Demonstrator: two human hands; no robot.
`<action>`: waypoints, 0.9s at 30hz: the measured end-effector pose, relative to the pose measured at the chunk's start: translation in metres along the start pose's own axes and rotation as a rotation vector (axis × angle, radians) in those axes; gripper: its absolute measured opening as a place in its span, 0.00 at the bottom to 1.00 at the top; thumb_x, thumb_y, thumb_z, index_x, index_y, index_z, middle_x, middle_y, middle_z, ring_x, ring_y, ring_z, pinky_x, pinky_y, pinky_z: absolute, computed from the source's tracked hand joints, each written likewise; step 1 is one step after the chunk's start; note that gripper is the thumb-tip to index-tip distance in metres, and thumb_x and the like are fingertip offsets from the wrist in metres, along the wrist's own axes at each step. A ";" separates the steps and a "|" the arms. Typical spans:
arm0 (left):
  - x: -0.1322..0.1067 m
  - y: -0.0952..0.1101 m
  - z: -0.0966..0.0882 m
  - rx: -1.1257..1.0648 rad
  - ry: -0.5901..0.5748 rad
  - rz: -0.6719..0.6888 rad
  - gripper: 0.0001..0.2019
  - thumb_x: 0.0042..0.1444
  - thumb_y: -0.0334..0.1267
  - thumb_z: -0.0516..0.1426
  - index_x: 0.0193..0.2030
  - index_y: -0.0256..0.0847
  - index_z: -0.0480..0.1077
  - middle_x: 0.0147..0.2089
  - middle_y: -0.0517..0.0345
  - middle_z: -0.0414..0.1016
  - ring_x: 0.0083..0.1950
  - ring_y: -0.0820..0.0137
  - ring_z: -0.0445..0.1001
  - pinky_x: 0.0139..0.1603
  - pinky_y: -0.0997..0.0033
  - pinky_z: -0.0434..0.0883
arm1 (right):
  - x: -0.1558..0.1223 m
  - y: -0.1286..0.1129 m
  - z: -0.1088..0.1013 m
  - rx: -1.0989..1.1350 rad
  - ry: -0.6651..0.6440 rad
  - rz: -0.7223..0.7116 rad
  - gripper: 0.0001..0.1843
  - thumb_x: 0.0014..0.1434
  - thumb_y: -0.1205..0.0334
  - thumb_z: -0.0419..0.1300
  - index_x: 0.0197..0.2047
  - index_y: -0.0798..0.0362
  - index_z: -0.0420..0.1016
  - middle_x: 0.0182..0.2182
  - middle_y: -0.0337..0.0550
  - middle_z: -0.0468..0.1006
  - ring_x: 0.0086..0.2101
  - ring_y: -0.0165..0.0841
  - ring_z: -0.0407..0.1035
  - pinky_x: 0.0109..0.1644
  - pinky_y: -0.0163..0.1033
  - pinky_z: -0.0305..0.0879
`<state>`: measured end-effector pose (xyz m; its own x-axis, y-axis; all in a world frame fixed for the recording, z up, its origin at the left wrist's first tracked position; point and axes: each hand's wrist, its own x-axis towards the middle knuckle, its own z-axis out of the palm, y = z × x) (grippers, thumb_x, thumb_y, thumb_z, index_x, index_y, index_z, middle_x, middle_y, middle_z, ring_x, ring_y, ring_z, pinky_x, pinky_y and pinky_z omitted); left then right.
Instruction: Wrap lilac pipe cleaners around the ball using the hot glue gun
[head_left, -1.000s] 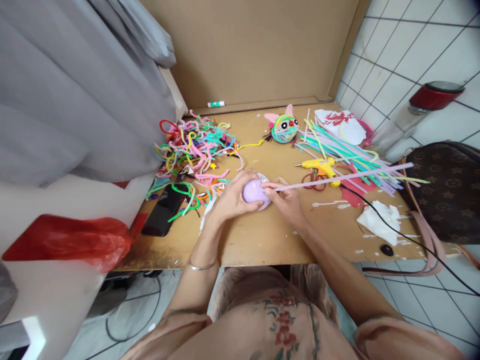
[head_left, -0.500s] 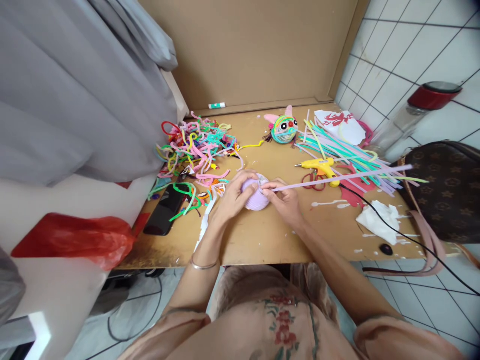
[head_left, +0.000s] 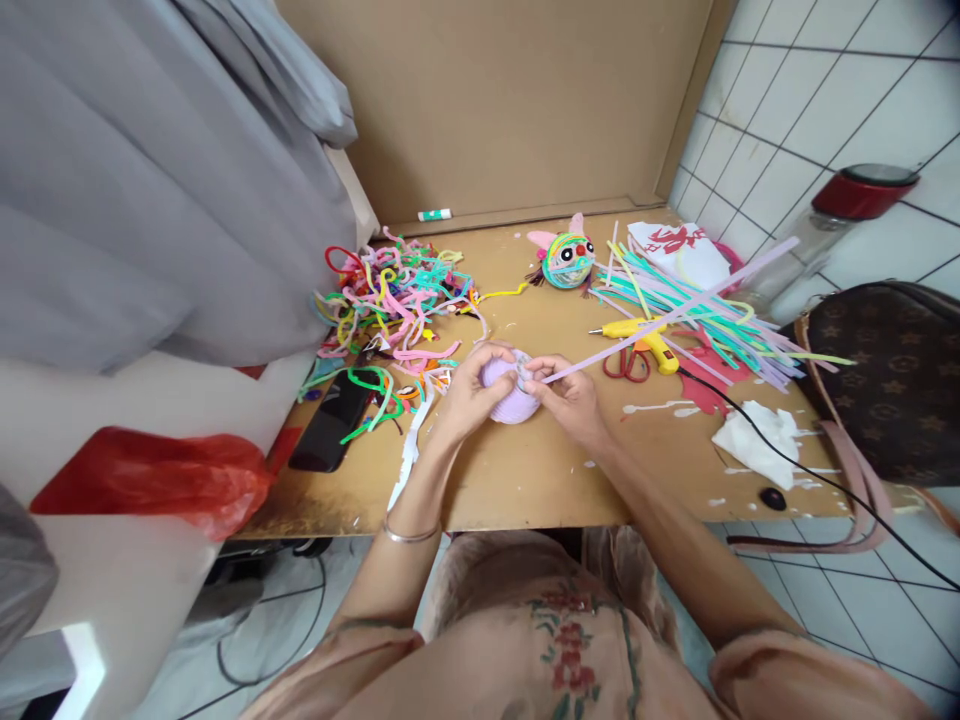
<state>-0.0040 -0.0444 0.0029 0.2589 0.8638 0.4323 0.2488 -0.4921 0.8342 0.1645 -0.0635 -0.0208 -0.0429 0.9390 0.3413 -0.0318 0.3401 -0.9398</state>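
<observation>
My left hand (head_left: 466, 394) is curled around a lilac ball (head_left: 508, 398) wound with fuzzy stems, held just above the wooden table (head_left: 525, 470). My right hand (head_left: 574, 399) pinches a long lilac pipe cleaner (head_left: 675, 310) right where it meets the ball's top. The free end of that stem slants up to the right, over the yellow glue gun (head_left: 641, 332). Both hands touch the ball from opposite sides.
A tangle of coloured pipe cleaner scraps (head_left: 390, 295) lies at left beside a black phone (head_left: 330, 420). A finished ball figure with eyes (head_left: 566, 258), a bundle of straight stems (head_left: 697, 305), red scissors (head_left: 621, 365), tissue (head_left: 757, 440), a brown bag (head_left: 892, 380) and a bottle (head_left: 825, 225) sit right.
The free end of the lilac stem has swung upward, from nearly level to slanting up right. My fingers have shifted toward the ball's top.
</observation>
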 end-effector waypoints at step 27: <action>-0.003 0.001 -0.002 0.017 -0.040 -0.052 0.11 0.55 0.39 0.58 0.45 0.42 0.67 0.49 0.55 0.74 0.52 0.65 0.73 0.57 0.63 0.69 | -0.012 -0.027 -0.004 -0.634 -0.158 -0.352 0.15 0.68 0.60 0.52 0.53 0.51 0.75 0.41 0.48 0.79 0.41 0.36 0.74 0.46 0.42 0.73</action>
<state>-0.0066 -0.0475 0.0035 0.2820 0.8836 0.3739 0.2783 -0.4483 0.8495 0.1699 -0.0843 0.0007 -0.2808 0.7668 0.5772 0.5106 0.6286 -0.5867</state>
